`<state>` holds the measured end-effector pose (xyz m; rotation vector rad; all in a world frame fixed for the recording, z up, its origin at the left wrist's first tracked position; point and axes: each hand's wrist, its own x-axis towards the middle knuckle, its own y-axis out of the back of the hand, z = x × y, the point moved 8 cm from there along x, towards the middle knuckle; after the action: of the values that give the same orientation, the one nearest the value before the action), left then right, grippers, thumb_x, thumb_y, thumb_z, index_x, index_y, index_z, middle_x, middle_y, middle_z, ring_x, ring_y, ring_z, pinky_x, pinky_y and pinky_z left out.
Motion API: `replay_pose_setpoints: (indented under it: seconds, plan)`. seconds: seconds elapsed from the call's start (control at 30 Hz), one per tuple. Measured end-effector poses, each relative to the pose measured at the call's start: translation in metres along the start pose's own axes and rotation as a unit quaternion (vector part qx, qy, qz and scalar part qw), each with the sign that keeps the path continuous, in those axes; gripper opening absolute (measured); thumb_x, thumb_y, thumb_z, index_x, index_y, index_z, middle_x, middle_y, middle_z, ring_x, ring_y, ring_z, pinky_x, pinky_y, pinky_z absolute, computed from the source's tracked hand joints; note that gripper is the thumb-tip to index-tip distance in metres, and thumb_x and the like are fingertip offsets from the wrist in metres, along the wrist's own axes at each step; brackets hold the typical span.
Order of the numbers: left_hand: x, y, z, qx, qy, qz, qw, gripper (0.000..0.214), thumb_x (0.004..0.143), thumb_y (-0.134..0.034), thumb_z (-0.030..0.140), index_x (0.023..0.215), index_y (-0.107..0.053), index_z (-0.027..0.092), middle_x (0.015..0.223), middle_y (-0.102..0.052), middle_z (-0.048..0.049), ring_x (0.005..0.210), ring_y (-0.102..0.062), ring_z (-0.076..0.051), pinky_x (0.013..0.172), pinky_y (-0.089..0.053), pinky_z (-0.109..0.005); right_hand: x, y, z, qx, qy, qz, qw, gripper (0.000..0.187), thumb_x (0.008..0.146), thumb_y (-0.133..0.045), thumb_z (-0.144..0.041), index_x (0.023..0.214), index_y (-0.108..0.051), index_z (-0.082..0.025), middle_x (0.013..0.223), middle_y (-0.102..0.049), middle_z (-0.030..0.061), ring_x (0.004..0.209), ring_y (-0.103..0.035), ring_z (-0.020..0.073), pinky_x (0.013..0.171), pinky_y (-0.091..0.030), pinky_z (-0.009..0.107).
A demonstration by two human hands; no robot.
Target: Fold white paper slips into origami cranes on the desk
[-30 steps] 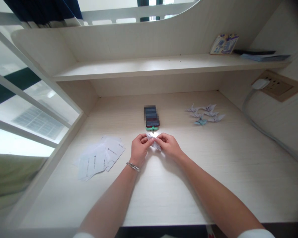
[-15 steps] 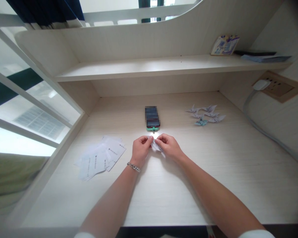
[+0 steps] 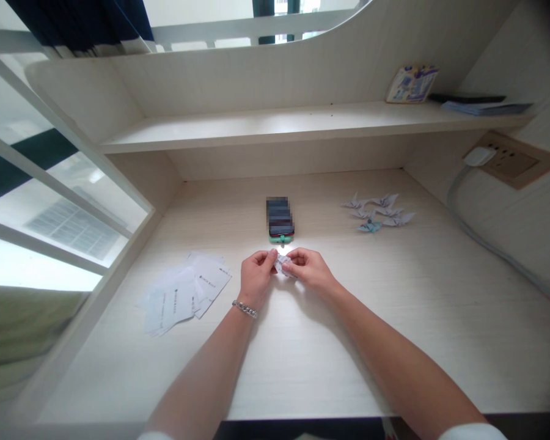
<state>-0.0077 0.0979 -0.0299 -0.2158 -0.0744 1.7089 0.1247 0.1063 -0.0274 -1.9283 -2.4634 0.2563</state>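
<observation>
Fingers of left hand (image 3: 255, 276) and right hand (image 3: 310, 269) pinch a small folded paper (image 3: 283, 264) between them; phone (image 3: 280, 218) lies at twelve o'clock, loose sheets (image 3: 183, 293) at nine

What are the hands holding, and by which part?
A small folded paper piece, pinched by both: left hand at its left end, right hand at its right end.

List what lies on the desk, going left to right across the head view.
loose paper sheets → left hand → small folded paper → right hand → paper cranes
</observation>
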Motion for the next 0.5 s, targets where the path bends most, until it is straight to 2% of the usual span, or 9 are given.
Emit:
replay_pose_setpoints:
  seconds: [0.1,0.17,0.27,0.4,0.5]
  plan:
    - [-0.001,-0.002,0.001,-0.012,0.005,-0.010,1.000,0.029,0.069,-0.067,0.040,0.075,-0.065,0.012,0.070,-0.064,-0.0039,0.061,-0.056,-0.011,0.058,-0.046,-0.023,0.001,0.004,0.004,0.042,-0.006,0.018,0.999,0.031,0.059,-0.074,-0.039,0.073,-0.061,-0.015,0.068,-0.065,0.0028,0.062,-0.061,0.0166,0.059,-0.051,0.031]
    - [-0.003,-0.008,0.003,0.000,0.002,-0.041,0.999,0.027,0.067,-0.069,0.036,0.079,-0.066,0.012,0.072,-0.065,-0.0047,0.063,-0.057,-0.011,0.058,-0.046,-0.022,0.002,0.008,0.004,0.042,0.006,0.038,0.998,0.030,0.060,-0.074,-0.040,0.073,-0.062,-0.016,0.068,-0.064,0.0021,0.063,-0.061,0.0167,0.060,-0.051,0.031]
    - [-0.004,-0.013,0.004,0.025,0.003,-0.076,0.997,0.028,0.064,-0.072,0.031,0.083,-0.066,0.011,0.073,-0.066,-0.0061,0.063,-0.059,-0.012,0.058,-0.046,-0.022,0.003,0.012,0.002,0.022,0.022,0.055,0.998,0.028,0.063,-0.071,-0.040,0.075,-0.063,-0.016,0.068,-0.064,0.0020,0.062,-0.060,0.0161,0.058,-0.050,0.030]
    - [-0.005,-0.012,0.003,0.034,0.015,-0.072,0.997,0.027,0.063,-0.073,0.030,0.079,-0.065,0.011,0.069,-0.066,-0.0061,0.059,-0.058,-0.012,0.056,-0.046,-0.022,0.003,0.013,-0.001,-0.004,0.034,0.064,0.997,0.027,0.068,-0.066,-0.040,0.075,-0.063,-0.015,0.066,-0.063,0.0028,0.059,-0.058,0.0152,0.055,-0.047,0.027]
    - [-0.006,-0.014,0.003,0.040,0.016,-0.084,0.996,0.027,0.064,-0.072,0.031,0.080,-0.065,0.011,0.072,-0.066,-0.0065,0.061,-0.059,-0.013,0.056,-0.046,-0.022,0.000,0.015,-0.006,-0.062,0.054,0.083,0.993,0.025,0.071,-0.064,-0.039,0.075,-0.064,-0.015,0.066,-0.063,0.0034,0.060,-0.057,0.0154,0.054,-0.045,0.026]
